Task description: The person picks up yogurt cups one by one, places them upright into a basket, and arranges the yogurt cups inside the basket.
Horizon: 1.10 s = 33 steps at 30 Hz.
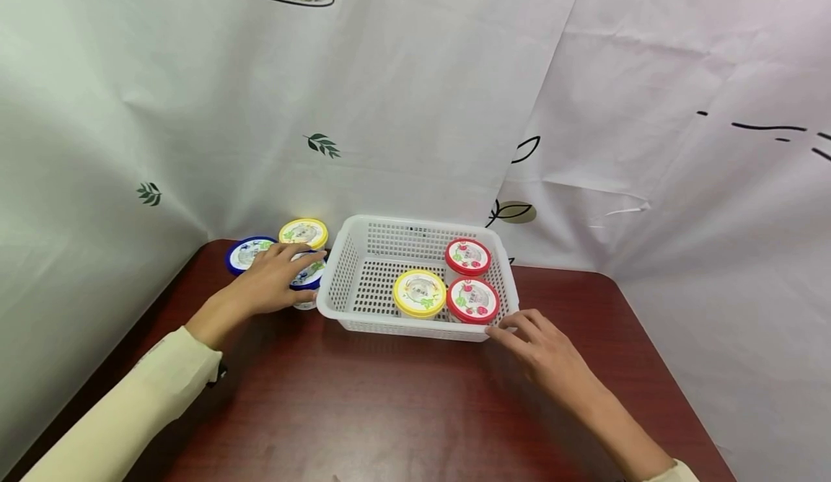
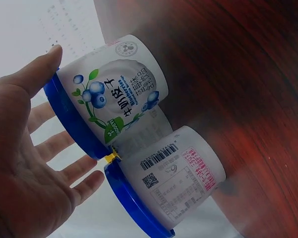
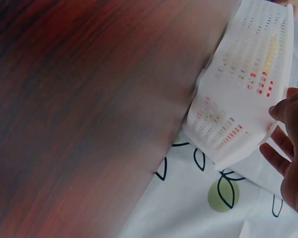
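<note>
A white plastic basket stands at the back of the table with a yellow-lidded tub and two red-lidded tubs, one at the back and one at the front. My right hand holds its front right corner, thumb at the rim. Left of the basket, my left hand reaches over a blue-lidded blueberry tub. The thumb is right at the lid's edge and the fingers spread, partly hidden, past its other side. Beside it stand a second blue-lidded tub and a yellow-lidded tub.
The reddish-brown wooden table extends in front of the basket and to its right. A pale cloth with leaf prints hangs right behind the basket and along both sides.
</note>
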Available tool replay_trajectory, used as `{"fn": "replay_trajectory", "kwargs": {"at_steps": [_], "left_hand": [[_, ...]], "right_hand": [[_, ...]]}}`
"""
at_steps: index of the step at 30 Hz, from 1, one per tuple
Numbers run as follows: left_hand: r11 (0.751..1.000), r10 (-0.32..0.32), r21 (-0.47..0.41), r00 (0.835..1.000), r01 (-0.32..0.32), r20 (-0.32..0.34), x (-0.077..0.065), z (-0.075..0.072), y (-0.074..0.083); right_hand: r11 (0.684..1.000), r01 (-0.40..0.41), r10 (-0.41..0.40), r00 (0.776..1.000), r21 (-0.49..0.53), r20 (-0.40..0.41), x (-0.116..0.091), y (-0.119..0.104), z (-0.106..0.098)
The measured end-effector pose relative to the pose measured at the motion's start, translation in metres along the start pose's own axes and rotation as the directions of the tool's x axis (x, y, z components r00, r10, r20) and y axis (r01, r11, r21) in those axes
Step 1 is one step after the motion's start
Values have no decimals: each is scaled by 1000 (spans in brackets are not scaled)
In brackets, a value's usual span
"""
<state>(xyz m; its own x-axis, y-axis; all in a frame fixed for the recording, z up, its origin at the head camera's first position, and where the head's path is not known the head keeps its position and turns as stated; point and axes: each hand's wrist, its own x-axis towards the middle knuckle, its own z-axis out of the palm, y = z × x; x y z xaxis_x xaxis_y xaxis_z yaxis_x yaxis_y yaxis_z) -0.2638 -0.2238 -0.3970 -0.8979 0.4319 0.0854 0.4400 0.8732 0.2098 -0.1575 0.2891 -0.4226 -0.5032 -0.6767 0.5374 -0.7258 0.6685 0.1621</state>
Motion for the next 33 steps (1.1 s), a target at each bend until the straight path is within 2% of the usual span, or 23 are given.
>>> {"fn": "replay_trajectory", "kwargs": {"at_steps": [14, 24, 33], "left_hand": [[999, -13, -36, 998, 15, 64, 4, -5, 3], [1000, 25, -17, 998, -24, 64, 4, -11, 7], [1000, 21, -23, 993, -19, 117, 5, -20, 9]], "right_hand": [[1000, 0, 0, 1000, 13, -28, 3, -1, 0], [1000, -7, 7, 1000, 4, -13, 3, -1, -1], [1000, -17, 17, 1000, -4, -12, 2, -2, 0]]}}
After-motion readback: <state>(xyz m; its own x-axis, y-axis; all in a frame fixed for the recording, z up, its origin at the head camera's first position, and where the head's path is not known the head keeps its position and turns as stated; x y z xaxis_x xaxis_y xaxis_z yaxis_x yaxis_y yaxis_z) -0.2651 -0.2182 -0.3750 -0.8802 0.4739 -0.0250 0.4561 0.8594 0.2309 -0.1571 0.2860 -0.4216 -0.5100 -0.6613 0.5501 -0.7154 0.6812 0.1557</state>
